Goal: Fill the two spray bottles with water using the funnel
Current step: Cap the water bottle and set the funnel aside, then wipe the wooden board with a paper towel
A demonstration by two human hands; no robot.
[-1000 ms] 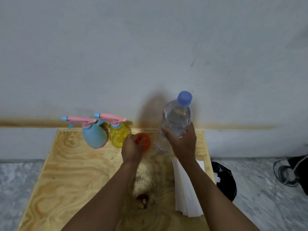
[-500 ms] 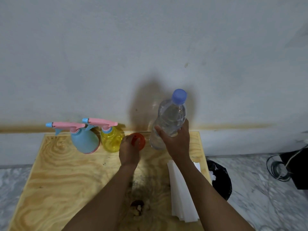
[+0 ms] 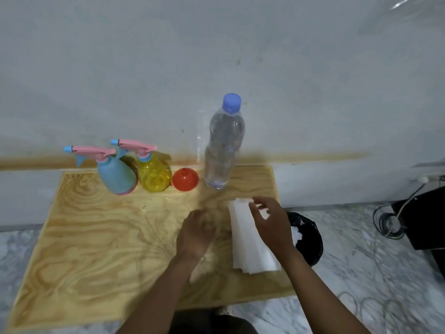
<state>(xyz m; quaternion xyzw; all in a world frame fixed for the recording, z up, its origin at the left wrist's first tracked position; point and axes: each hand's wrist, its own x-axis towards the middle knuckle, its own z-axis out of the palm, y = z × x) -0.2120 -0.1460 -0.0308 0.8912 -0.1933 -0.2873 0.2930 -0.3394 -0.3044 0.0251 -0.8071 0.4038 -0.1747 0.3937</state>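
A blue spray bottle and a yellow spray bottle, both with pink trigger heads, stand side by side at the back of the wooden table. An orange funnel lies right of the yellow one. A clear water bottle with a blue cap stands upright beside the funnel. My left hand hovers over the table's middle, fingers curled, holding nothing that I can see. My right hand is spread open above the white paper stack, well in front of the water bottle.
A stack of white paper towels lies at the table's right side. A black bin with a bag stands on the floor right of the table. Cables and a dark box sit at far right. The wall is directly behind.
My right hand let go of the water bottle and my left hand let go of the funnel. Both hands pulled back toward me, and both objects stayed at the back.
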